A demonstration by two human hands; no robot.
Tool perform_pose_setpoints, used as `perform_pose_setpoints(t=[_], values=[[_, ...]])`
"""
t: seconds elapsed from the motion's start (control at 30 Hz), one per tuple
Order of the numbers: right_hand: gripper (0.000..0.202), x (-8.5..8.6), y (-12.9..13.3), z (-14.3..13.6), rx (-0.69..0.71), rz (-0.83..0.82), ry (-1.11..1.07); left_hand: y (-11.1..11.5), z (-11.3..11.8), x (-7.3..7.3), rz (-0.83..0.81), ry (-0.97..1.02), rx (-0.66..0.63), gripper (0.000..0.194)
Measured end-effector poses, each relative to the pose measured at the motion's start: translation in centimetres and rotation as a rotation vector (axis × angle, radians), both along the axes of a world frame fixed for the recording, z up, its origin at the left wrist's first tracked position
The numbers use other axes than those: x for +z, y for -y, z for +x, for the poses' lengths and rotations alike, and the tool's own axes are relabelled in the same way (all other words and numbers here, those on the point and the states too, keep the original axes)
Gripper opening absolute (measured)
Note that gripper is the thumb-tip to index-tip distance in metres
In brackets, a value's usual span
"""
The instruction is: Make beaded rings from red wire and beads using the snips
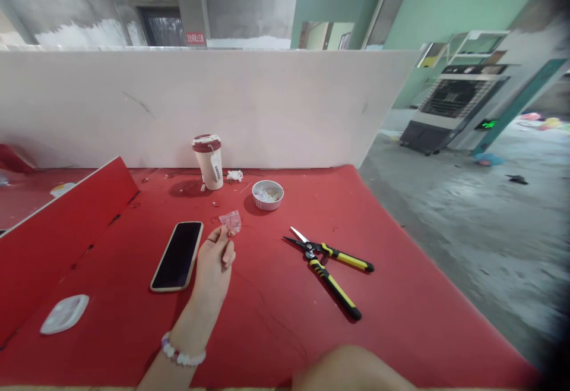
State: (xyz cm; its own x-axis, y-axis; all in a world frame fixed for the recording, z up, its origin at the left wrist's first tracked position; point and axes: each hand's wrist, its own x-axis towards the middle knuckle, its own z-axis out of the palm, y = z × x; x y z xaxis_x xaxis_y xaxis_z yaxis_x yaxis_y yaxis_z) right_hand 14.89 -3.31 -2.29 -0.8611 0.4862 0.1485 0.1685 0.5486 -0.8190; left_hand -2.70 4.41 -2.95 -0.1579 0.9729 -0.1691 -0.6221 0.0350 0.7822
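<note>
My left hand, with a beaded bracelet at its wrist, is raised over the red table. Its fingertips pinch together at a small clear plastic bag; a thin dark thread shows beside them. Just left of the hand lies a phone with a dark screen. Beyond the bag stands a round white bowl with small bits inside. Shears with yellow and black handles lie with their blades apart to the right. At the bottom edge a blurred piece of skin shows; my right hand is not visible.
A lidded coffee cup and a crumpled white scrap stand near the white partition. A red divider is at the left, with a white plastic lid in front of it. An air cooler stands beyond the table.
</note>
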Motion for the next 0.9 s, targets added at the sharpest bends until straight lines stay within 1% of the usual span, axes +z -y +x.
perform_pose_setpoints(t=[0.1,0.13,0.17,0.2,0.23,0.27,0.3,0.33,0.37,0.4,0.53,0.63,0.7,0.8,0.83,0.9], values=[[0.020,1.0,-1.0,1.1,0.160,-0.126,-0.011,0.1,0.2,-0.2,0.045,-0.027,0.003,0.022],[0.023,1.4,-1.4,1.3,0.185,-0.186,-0.018,0.2,0.4,-0.3,0.058,-0.039,0.013,0.021],[0.029,1.7,-1.8,1.3,0.162,-0.262,-0.027,0.3,0.6,-0.4,0.073,-0.064,0.029,0.021],[0.033,2.1,-2.2,1.1,0.038,-0.408,-0.055,0.4,0.8,-0.4,0.093,-0.103,0.050,0.021],[0.032,2.3,-2.6,0.8,-0.151,-0.513,-0.108,0.6,1.0,-0.4,0.114,-0.158,0.074,0.020],[0.029,2.6,-2.9,0.2,-0.364,-0.528,-0.170,0.9,1.2,-0.4,0.134,-0.229,0.096,0.020],[0.026,2.7,-3.1,-0.5,-0.557,-0.492,-0.210,1.2,1.4,-0.3,0.149,-0.311,0.112,0.019],[0.025,2.8,-3.4,-1.2,-0.703,-0.458,-0.246,1.5,1.5,-0.2,0.156,-0.392,0.120,0.017],[0.024,2.8,-3.6,-2.0,-0.779,-0.448,-0.269,1.8,1.7,-0.1,0.155,-0.461,0.121,0.016],[0.023,2.9,-3.8,-2.7,-0.816,-0.441,-0.302,2.1,1.9,0.0,0.150,-0.522,0.117,0.015],[0.014,2.6,-4.4,-4.4,-0.940,-0.419,-0.425,3.0,2.4,0.3,0.160,-0.648,0.102,0.009],[0.013,2.3,-4.7,-4.6,-0.986,-0.395,-0.463,3.0,2.4,0.3,0.158,-0.713,0.105,0.006],[0.012,2.2,-4.7,-4.4,-1.017,-0.328,-0.430,3.0,2.3,0.2,0.154,-0.747,0.109,0.005],[0.012,2.3,-4.5,-4.0,-1.063,-0.224,-0.342,2.9,2.2,0.1,0.154,-0.734,0.092,0.004],[0.012,2.3,-4.5,-4.0,-1.063,-0.225,-0.335,2.9,2.2,0.0,0.155,-0.708,0.078,0.005],[0.010,2.4,-4.4,-3.8,-1.039,-0.283,-0.364,2.9,2.2,-0.1,0.157,-0.651,0.051,0.007]])
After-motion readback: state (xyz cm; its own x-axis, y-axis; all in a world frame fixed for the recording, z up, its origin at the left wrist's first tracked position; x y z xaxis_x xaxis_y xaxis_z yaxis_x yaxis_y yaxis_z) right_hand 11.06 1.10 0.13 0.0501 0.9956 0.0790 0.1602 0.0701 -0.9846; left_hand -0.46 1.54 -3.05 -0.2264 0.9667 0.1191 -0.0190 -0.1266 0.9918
